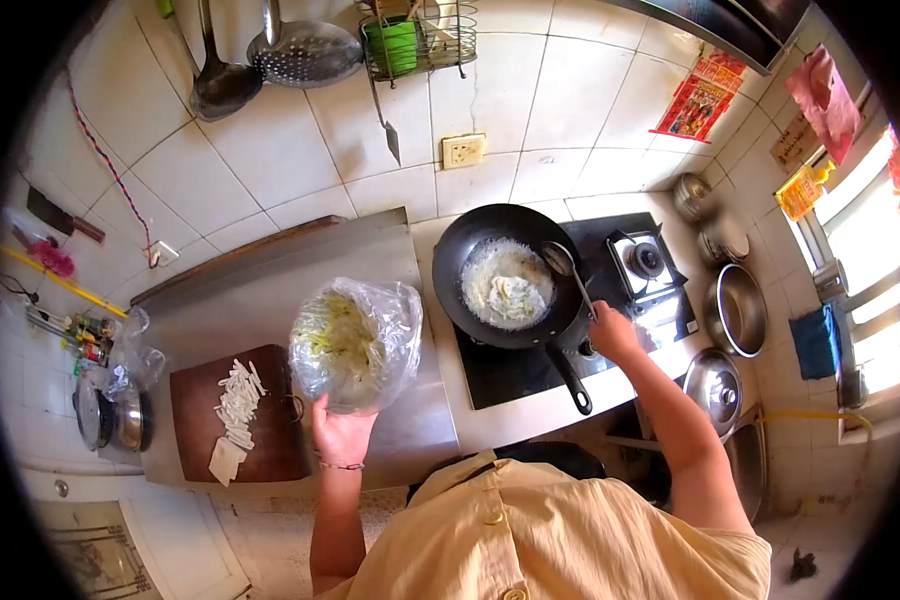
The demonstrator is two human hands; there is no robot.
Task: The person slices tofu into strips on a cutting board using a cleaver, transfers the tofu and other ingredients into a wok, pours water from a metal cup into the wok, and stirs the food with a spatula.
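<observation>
My left hand holds up a clear plastic bag from below, with pale yellow-green stuff inside. It is above the steel counter, left of the stove. In my right hand is the handle of a metal ladle, whose bowl is inside the black wok at its right side. White food with frothy liquid around it lies in the wok.
White strips lie on a brown cutting board at the left. The wok's handle points toward me. Right of it is a second burner. Steel bowls and a lid stand at the far right.
</observation>
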